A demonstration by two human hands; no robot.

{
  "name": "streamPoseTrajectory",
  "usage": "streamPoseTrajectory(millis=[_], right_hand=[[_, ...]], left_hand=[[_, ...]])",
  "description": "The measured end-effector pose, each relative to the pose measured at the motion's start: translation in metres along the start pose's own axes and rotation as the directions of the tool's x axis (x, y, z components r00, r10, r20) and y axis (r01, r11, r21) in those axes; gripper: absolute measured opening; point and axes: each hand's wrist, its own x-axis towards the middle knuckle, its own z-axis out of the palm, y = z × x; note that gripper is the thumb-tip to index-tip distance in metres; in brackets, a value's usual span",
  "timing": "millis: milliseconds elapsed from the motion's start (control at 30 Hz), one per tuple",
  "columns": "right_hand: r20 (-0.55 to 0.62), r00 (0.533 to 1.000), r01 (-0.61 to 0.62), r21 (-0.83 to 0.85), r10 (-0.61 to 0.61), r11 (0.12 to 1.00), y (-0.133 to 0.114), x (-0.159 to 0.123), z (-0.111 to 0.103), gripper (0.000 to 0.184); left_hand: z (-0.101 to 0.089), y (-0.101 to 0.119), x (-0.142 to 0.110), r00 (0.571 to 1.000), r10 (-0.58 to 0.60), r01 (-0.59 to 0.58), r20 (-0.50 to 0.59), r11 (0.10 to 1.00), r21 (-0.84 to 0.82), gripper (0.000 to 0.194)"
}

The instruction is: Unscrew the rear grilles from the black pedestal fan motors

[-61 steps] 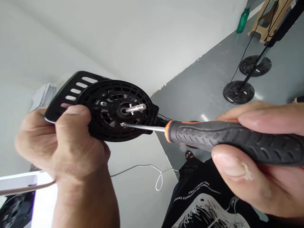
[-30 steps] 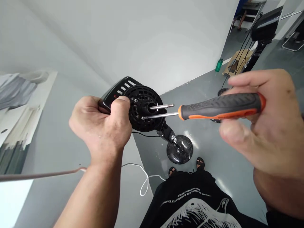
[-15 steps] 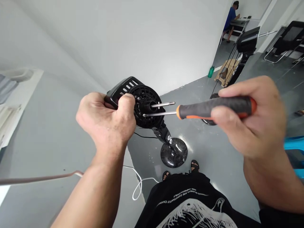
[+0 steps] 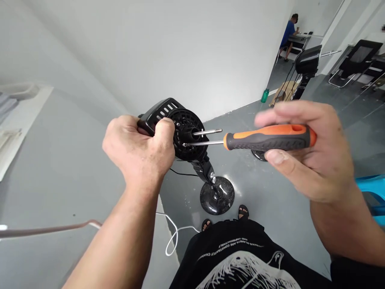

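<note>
My left hand (image 4: 140,150) is wrapped round the black motor housing (image 4: 174,124) of a stand fan, thumb across its vented front. A threaded metal shaft (image 4: 207,131) sticks out of the housing's middle. My right hand (image 4: 313,154) grips the orange and grey handle of a screwdriver (image 4: 267,138) with fingers and thumb. The screwdriver's thin blade runs leftward, and its tip rests on the housing face just below the shaft. Under the housing the fan's neck drops to a round black base (image 4: 217,195) on the floor.
A white cable (image 4: 173,237) loops on the grey floor near my sandalled feet. A second fan on a stand (image 4: 306,64), a green bottle (image 4: 264,95) and a wooden stool stand by the white wall. A person sits at a desk far back right.
The view has pulled back and risen, so housing and hands look smaller. My right hand has turned the screwdriver handle; its orange side now faces up. The tip stays on the housing.
</note>
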Motion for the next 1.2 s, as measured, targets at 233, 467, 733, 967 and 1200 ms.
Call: streamPoseTrajectory(millis=[233,467,733,967,1200], right_hand=[[-0.001,0.998,-0.057,-0.035,0.057,0.998,0.004,0.0,0.001,0.033],[-0.127,0.987,-0.104,-0.036,0.099,0.994,0.006,0.002,0.003,0.027],[-0.055,0.998,-0.046,-0.056,0.043,0.997,0.001,0.005,-0.005,0.02],[-0.117,0.993,0.001,-0.041,-0.006,0.999,0.001,0.006,0.004,0.017],[-0.048,0.999,0.03,0.077,-0.026,0.997,0.007,0.005,0.006,0.03]], left_hand=[[0.002,0.0,0.0,1.0,-0.013,0.013,-0.001,1.0,0.026,0.04],[0.001,-0.002,0.0,1.0,0.004,-0.003,-0.002,1.0,0.015,0.041],[0.0,0.0,-0.001,1.0,0.002,-0.002,0.004,1.0,0.006,0.039],[0.0,-0.001,-0.001,1.0,0.002,-0.002,-0.007,1.0,0.01,0.039],[0.003,-0.003,0.0,1.0,0.005,-0.004,-0.019,1.0,0.019,0.04]])
